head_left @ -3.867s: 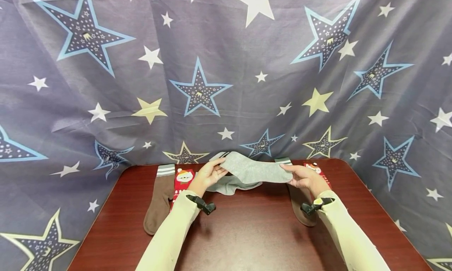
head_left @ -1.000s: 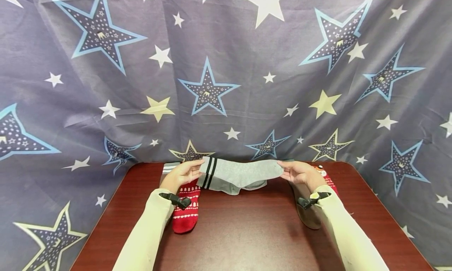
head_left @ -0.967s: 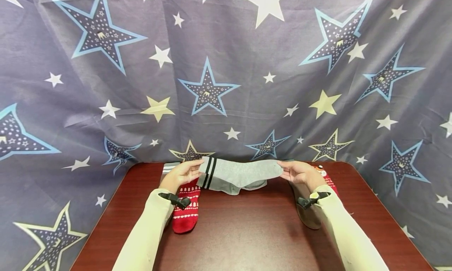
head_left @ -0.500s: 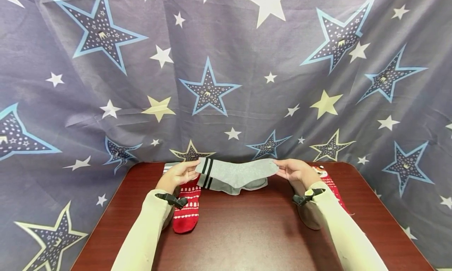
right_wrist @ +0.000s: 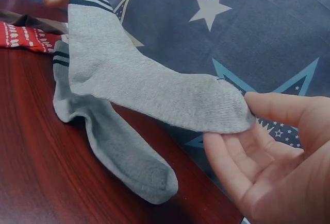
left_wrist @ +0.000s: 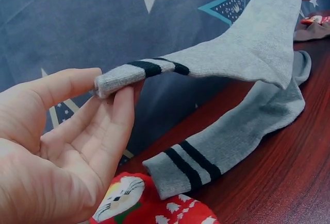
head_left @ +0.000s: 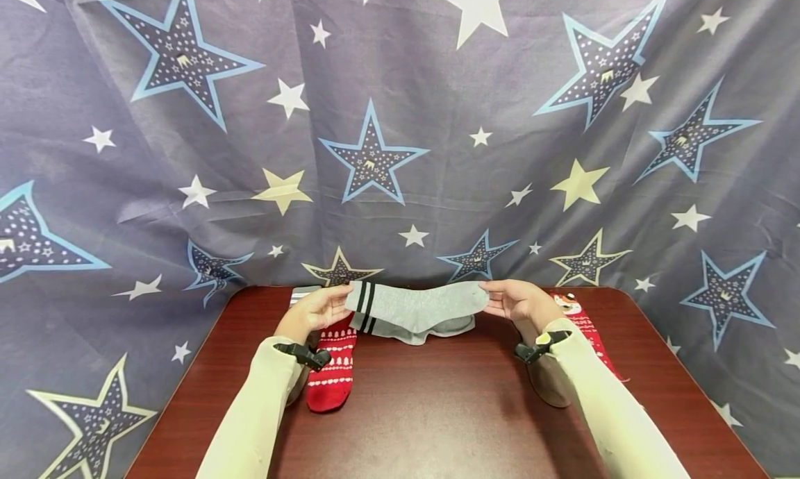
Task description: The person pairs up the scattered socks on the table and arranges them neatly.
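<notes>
A grey sock [head_left: 425, 305] with two black stripes near its cuff is held stretched sideways between both hands. My left hand [head_left: 314, 312] pinches the cuff end, thumb on one side and fingers on the other. The toe end is pinched by my right hand [head_left: 521, 302], as the right wrist view shows with the thumb above and fingertips below the toe [right_wrist: 234, 110]. Beneath it, a matching grey striped sock [left_wrist: 227, 136] lies on the table, partly covered by the held one in the head view.
By the left hand lie a red patterned sock [head_left: 330, 382] and a sock with a white-striped grey cuff [head_left: 301, 295], mostly hidden. A brown sock [head_left: 551, 389] and another red sock [head_left: 590, 333] lie partly behind the right arm. A star-print curtain [head_left: 400, 118] hangs behind the table [head_left: 425, 423].
Since the oldest frame, my left hand has moved left to the cuff, and the held sock's stripes now show. Over the last second, both hands have shifted slightly left with the sock.
</notes>
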Available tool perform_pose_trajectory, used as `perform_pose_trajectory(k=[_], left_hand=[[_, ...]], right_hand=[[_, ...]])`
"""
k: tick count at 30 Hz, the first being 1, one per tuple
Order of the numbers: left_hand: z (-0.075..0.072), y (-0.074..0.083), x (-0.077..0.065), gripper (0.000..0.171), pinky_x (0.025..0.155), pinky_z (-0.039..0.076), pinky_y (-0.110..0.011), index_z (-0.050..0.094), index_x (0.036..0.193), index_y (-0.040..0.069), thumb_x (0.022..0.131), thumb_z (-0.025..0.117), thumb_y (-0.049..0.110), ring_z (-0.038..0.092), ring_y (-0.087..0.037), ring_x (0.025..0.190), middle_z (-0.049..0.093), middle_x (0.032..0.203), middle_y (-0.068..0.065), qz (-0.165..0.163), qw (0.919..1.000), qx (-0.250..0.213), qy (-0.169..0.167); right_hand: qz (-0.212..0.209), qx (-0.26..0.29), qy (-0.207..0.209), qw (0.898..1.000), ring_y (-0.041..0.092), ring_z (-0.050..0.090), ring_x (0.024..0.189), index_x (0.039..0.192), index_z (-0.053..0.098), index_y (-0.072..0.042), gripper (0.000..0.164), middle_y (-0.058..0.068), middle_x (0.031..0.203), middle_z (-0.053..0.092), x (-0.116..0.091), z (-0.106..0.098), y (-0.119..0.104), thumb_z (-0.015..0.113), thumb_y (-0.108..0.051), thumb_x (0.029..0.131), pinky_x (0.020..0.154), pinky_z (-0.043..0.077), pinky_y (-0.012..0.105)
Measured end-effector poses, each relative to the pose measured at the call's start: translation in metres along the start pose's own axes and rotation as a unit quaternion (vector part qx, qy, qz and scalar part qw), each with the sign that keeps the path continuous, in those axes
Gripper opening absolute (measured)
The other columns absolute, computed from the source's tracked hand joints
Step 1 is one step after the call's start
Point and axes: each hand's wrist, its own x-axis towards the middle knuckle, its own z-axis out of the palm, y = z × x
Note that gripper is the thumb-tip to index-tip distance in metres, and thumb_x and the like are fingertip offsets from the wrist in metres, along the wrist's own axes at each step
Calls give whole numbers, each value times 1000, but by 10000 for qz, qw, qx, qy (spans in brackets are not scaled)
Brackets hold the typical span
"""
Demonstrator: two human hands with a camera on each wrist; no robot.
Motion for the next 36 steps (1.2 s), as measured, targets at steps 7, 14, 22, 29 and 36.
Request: perform_pose_trajectory(k=[7, 14, 22, 29, 36], left_hand=[[3, 3, -5, 32, 103, 53, -35, 74, 91, 20, 108, 47, 13, 70, -5, 84, 74, 87, 9, -58, 9996, 259, -33], [2, 1, -3, 31, 118, 42, -40, 73, 91, 20, 108, 48, 14, 68, -5, 84, 73, 86, 9, -122, 9994, 303, 100], [3, -1, -6, 35, 85, 59, -26, 72, 87, 21, 108, 45, 12, 67, -4, 82, 73, 86, 8, -193, 9992, 354, -57], [3, -5, -1, 34, 83, 59, -25, 71, 85, 20, 108, 47, 13, 66, -4, 81, 71, 86, 8, -223, 9991, 351, 90], [-2, -11, 7, 33, 80, 59, -23, 72, 86, 20, 108, 48, 14, 66, -4, 79, 70, 86, 7, -258, 9989, 349, 197]], right_hand=[[-42, -240, 156, 9996, 9, 72, 83, 87, 73, -17, 36, -4, 86, 76, 3, 2, 0, 46, -17, 109, 81, 61, 24], [38, -229, 158, 9996, 9, 71, 83, 86, 73, -17, 36, -3, 85, 75, 4, 2, 0, 45, -17, 109, 81, 61, 25], [125, -304, 192, 9993, 8, 71, 81, 84, 73, -17, 39, -4, 83, 75, 6, 2, 0, 44, -17, 110, 79, 60, 23], [182, -376, 214, 9989, 7, 71, 80, 83, 74, -18, 40, -5, 82, 75, 8, 0, 2, 45, -18, 110, 79, 59, 23], [220, -506, 234, 9982, 6, 70, 81, 83, 74, -20, 40, -7, 82, 74, 7, 3, 4, 44, -19, 110, 82, 59, 22]])
